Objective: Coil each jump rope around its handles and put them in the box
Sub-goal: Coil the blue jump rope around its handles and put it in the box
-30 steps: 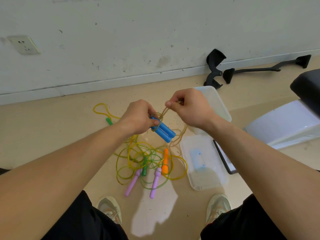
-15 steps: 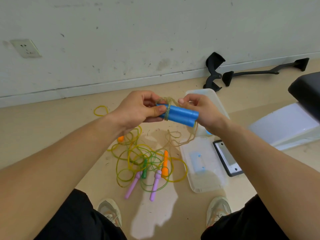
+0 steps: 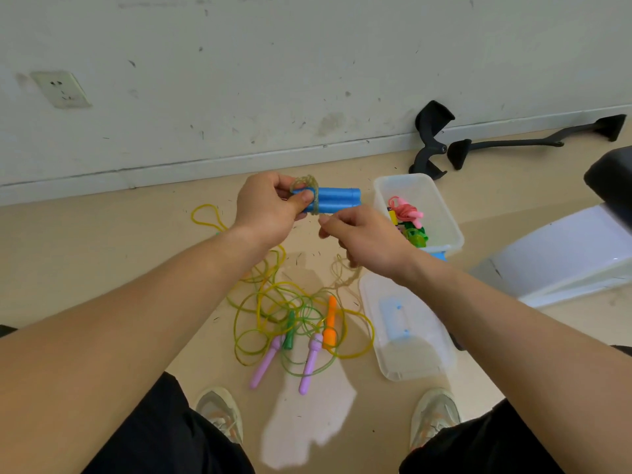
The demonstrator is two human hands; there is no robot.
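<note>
Right hand (image 3: 362, 241) lower, seemingly on rope (image 3: 343, 272)

Background: scuffed pale wall (image 3: 307, 63) with white socket (image 3: 61, 88) at upper left; white baseboard (image 3: 205, 165) meets beige floor (image 3: 85, 254). Against baseboard at upper right: black curved plastic part (image 3: 431, 138), standing; just beside it a long black bar (image 3: 533, 142) lying flat with padded ends. Right edge: white sloped panel (image 3: 561, 254) below a dark object (image 3: 612, 179), identity unclear; near bottom, two pale shoes (image 3: 222, 412) (image 3: 436, 415), bright light patch (image 3: 307, 429) between them.
</note>
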